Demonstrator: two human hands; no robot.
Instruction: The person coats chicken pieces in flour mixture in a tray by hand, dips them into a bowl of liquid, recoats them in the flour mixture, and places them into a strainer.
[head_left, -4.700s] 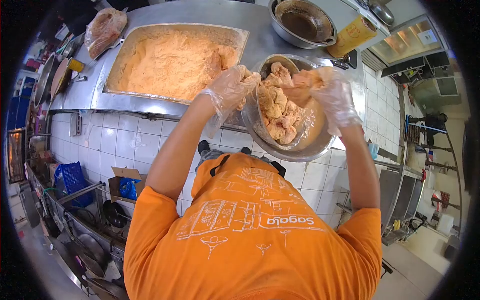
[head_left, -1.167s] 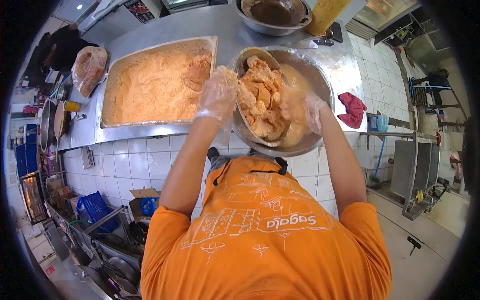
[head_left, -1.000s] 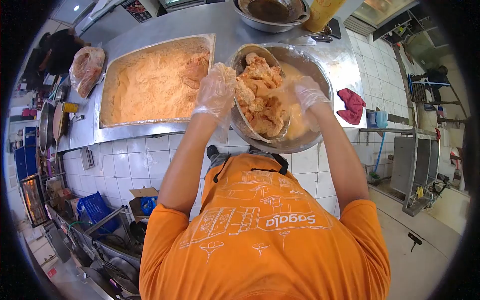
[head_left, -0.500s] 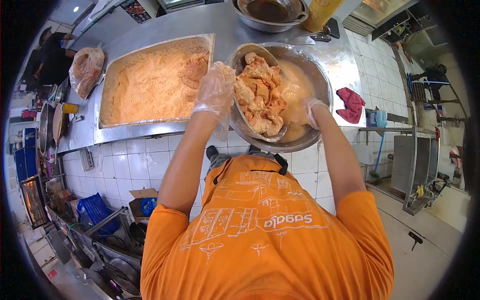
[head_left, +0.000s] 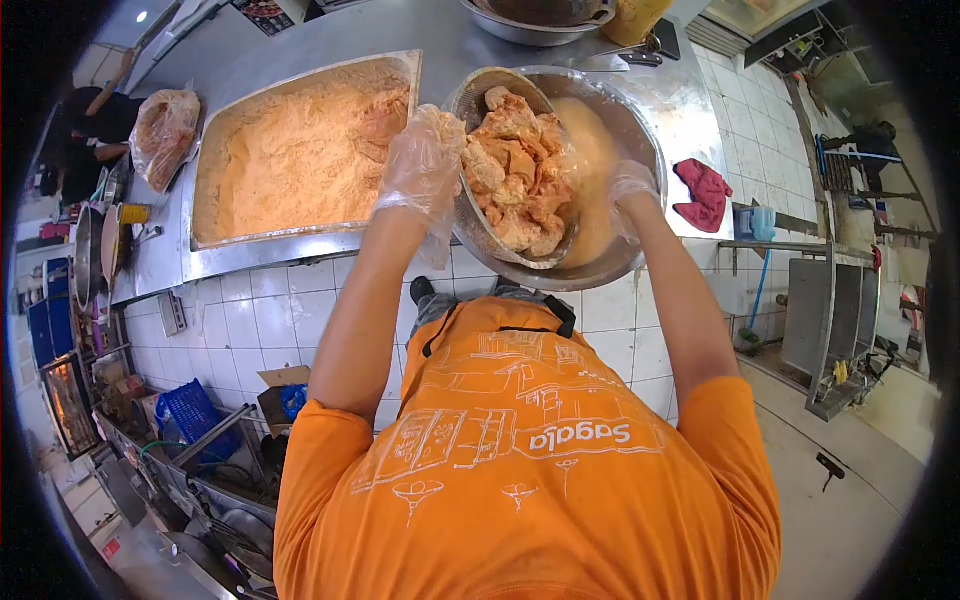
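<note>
My left hand (head_left: 422, 165), in a clear plastic glove dusted with coating, is closed at the left rim of a perforated metal strainer (head_left: 462, 205). Coated raw chicken pieces (head_left: 520, 165) fill the strainer, which sits tilted inside a large metal bowl (head_left: 655, 150). Cloudy, pale orange liquid (head_left: 592, 150) shows in the bowl beside it. At the bowl's right inner side is my right hand (head_left: 632, 190), also gloved; its fingers are partly hidden, and I cannot make out their grip. Left of the bowl, a rectangular metal tray (head_left: 290, 237) holds orange-tinted flour (head_left: 300, 160) and some coated pieces.
A bagged food item (head_left: 163, 140) lies at the table's left. Behind the bowl are stacked metal bowls (head_left: 535, 33), a yellow container (head_left: 632, 20) and a knife (head_left: 640, 60). A red cloth (head_left: 703, 195) lies at right. Another person (head_left: 95, 130) stands far left.
The strainer looks more upright and further left, showing more liquid on its right. My right hand has risen slightly in view. My left hand stays at the strainer's rim.
</note>
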